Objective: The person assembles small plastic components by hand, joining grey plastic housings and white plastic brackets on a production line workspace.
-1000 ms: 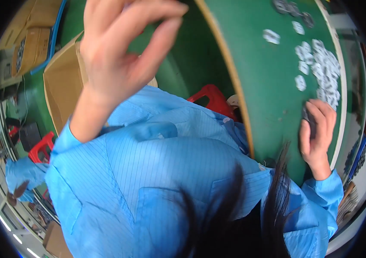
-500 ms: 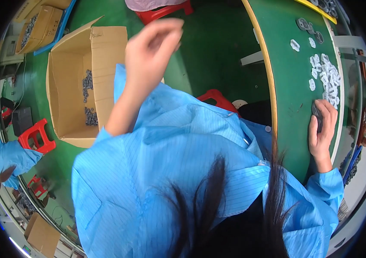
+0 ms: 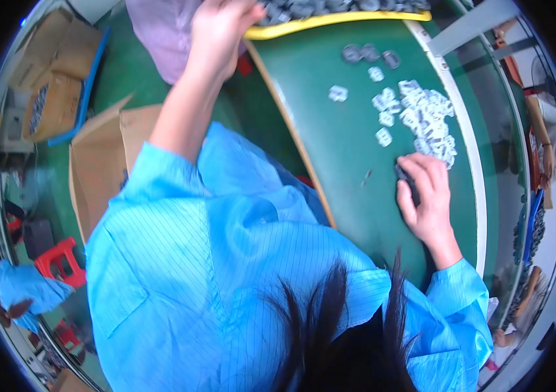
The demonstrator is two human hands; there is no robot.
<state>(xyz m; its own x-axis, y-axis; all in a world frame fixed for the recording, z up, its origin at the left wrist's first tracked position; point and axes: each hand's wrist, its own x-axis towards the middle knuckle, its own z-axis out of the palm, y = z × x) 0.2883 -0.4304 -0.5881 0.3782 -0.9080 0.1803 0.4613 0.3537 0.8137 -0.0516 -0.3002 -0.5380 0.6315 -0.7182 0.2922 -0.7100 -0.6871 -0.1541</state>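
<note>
My left hand is at the top edge of the view, beside the corner of a yellow-rimmed tray full of dark grey plastic parts. Its fingers bend toward those parts; they are blurred and partly cut off, so what they hold, if anything, does not show. On the green tabletop, my right hand is closed over a dark plastic part, which is mostly hidden under the fingers. Just beyond it lies a heap of small whitish clear plastic pieces. A few more, such as one piece, lie apart.
Three round dark parts lie near the tray. A wooden edge bounds the green table on the left. An open cardboard box stands on the floor. Further left are a red stool and cartons.
The view has turned, bringing the tray into sight and the table toward the middle. My left hand has gone from over the floor to the tray's corner. My right hand keeps its part.
</note>
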